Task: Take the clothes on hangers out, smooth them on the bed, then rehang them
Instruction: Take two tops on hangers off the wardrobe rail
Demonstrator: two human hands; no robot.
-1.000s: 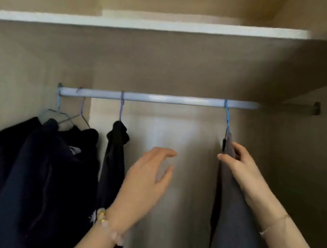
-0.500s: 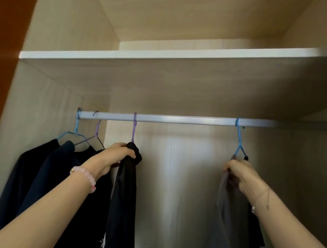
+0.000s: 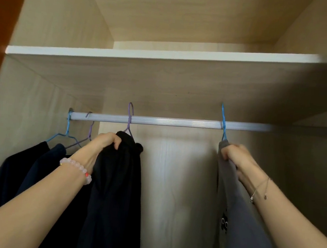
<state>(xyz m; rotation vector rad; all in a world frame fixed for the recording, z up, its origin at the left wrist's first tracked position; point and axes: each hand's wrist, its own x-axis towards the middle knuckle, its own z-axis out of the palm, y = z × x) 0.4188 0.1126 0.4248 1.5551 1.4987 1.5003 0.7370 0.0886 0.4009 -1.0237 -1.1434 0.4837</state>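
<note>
Two garments gripped at once, one per hand, both with hooks above the rod (image 3: 179, 121) rather than seated on it. Biggest risk: hooks snagging on the rod or striking the shelf (image 3: 166, 56) just above it on the way out, given the small clearance there. Next risk: cloth sliding off a hanger, since the grip is on fabric at the shoulder and not on wire; a tilt while pulling outward could shed the black garment (image 3: 116, 190) or the grey garment (image 3: 249, 225) before the bed. Lesser risk: sleeve or bracelet (image 3: 76, 168) catching the neighbouring hangers left of the black one.

Wardrobe (image 3: 47, 29) contents, by size: two dark garments (image 3: 21, 168) at the rod's left end on a blue and a purple hanger, seated on the rod; black garment just right of them on the purple hanger (image 3: 130, 116); grey garment well right along the rod on the blue hanger (image 3: 223, 122). Upper compartment above the shelf: nothing seen in the visible part.

Left hand (image 3: 103, 143): fingers curled tight round the black garment's top, just below the rod. Right hand (image 3: 234, 154): fingers closed on the grey garment's top, also just below the rod. Bed not in view.
</note>
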